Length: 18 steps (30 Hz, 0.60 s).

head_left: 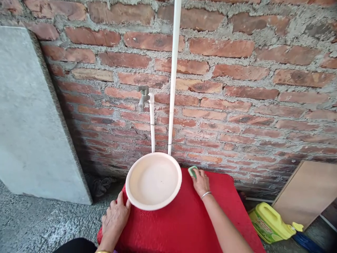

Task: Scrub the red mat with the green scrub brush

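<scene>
A pale cream plastic basin (158, 181) stands toward the back left of a red-covered table (189, 225). Only a small dark speck shows on its inner bottom; whether it holds clear water I cannot tell. My left hand (116, 214) rests at the table's left edge with its fingers apart, the fingertips close to the basin's rim. Right of the basin, near the back edge, my right hand (201, 182) grips a small light green block (193, 171), a sponge or a bar of soap. My fingers cover part of it.
A grey tap (143, 98) on a white pipe rises behind the basin against the brick wall (221, 84). A taller white pipe (174, 70) runs beside it. A stone slab (39, 116) leans at left. A yellow jug (272, 221) and a tan board (308, 189) are at right.
</scene>
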Each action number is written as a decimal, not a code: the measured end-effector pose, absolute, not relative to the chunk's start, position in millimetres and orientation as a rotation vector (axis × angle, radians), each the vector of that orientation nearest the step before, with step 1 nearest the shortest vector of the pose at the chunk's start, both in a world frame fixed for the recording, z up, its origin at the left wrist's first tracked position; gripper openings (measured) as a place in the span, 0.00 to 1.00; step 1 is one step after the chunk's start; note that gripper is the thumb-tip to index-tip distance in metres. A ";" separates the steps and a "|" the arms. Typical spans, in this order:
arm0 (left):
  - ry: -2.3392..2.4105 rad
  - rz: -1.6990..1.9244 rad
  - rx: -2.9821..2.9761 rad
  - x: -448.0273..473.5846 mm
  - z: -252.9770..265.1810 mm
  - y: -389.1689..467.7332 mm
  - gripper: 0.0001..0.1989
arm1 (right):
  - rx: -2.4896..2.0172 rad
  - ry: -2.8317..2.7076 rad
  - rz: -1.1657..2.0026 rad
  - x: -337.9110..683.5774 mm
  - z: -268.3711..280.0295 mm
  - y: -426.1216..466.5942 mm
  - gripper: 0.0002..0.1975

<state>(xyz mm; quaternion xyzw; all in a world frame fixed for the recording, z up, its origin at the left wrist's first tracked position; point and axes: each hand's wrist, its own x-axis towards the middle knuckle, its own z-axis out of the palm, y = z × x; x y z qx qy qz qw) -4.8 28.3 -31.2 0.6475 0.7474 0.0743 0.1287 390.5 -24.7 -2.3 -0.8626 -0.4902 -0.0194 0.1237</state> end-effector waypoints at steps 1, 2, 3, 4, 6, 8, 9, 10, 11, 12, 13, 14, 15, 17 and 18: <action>2.169 0.214 1.886 -4.2 -30.2 28.0 0.33 | -2.575 -1.349 -0.066 410.9 0.6 -35.2 0.21; 2.165 0.213 1.888 -3.5 -29.0 27.9 0.34 | -2.635 -1.258 -0.078 431.0 4.0 -47.8 0.21; 2.161 0.209 1.882 -2.9 -27.6 27.9 0.34 | -2.692 -1.160 -0.089 450.0 7.5 -61.9 0.21; 2.156 0.204 1.872 -2.4 -26.2 28.1 0.35 | -2.744 -1.057 -0.099 466.9 11.2 -77.0 0.22; 2.145 0.199 1.843 -1.7 -23.6 28.9 0.35 | -2.827 -0.856 -0.113 493.1 17.6 -107.1 0.23; 2.135 0.202 1.821 -1.5 -21.7 29.7 0.35 | -2.874 -0.700 -0.121 507.4 21.5 -131.4 0.25; 2.130 0.209 1.819 -1.4 -21.1 30.0 0.35 | -2.883 -0.651 -0.127 509.8 22.0 -139.7 0.25; 2.129 0.218 1.818 -1.3 -20.7 30.2 0.35 | -2.884 -0.626 -0.135 509.0 21.5 -145.1 0.25; 2.130 0.228 1.815 -1.4 -20.6 30.3 0.35 | -2.878 -0.622 -0.144 504.9 20.0 -147.3 0.25; 2.129 0.239 1.815 -1.5 -20.7 30.4 0.35 | -2.860 -0.649 -0.153 497.5 17.4 -146.6 0.24; 2.126 0.250 1.815 -1.7 -21.1 30.4 0.35 | -2.826 -0.709 -0.162 486.6 14.1 -143.4 0.24; 2.123 0.259 1.816 -2.0 -21.8 30.6 0.35 | -2.772 -0.799 -0.170 472.4 10.1 -138.1 0.23; 2.121 0.265 1.817 -2.4 -22.8 30.8 0.35 | -2.697 -0.911 -0.173 455.1 5.6 -131.4 0.22; 2.119 0.277 1.823 -3.4 -26.1 31.5 0.35 | -2.502 -1.159 -0.165 413.8 -4.1 -115.9 0.19; 2.125 0.285 1.826 -3.8 -28.4 32.1 0.35 | -2.406 -1.269 -0.154 391.6 -8.9 -108.1 0.18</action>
